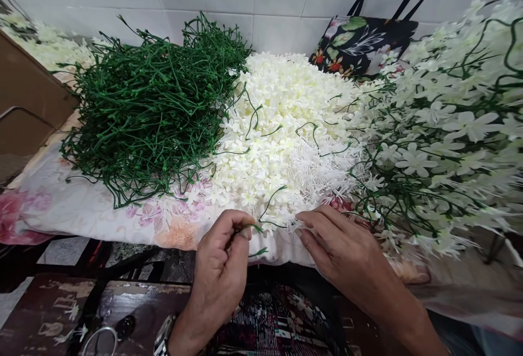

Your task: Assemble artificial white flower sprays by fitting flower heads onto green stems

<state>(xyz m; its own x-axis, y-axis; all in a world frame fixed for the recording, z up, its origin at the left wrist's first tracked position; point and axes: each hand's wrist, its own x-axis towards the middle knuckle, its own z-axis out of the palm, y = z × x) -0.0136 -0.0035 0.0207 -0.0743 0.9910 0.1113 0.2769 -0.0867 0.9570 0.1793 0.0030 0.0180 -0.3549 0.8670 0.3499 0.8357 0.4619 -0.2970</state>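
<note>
My left hand (223, 260) is closed, with thumb and forefinger pinching a branched green plastic stem (267, 203). One thin branch of the stem reaches across to the fingertips of my right hand (343, 249). That hand is closed too, pinching what looks like a small white spiky flower piece (293, 224) at the branch's tip; the fingers partly hide it. Just beyond both hands lies a heap of loose cream-white petals (281, 105). White spiky pieces (327, 168) are piled at its right side.
A big tangle of green stems (151, 100) lies at the left. Assembled white flower sprays (441, 138) crowd the right. A floral black bag (363, 45) leans against the tiled wall. A flowered cloth (143, 222) covers the work surface; a cardboard box (32, 100) stands far left.
</note>
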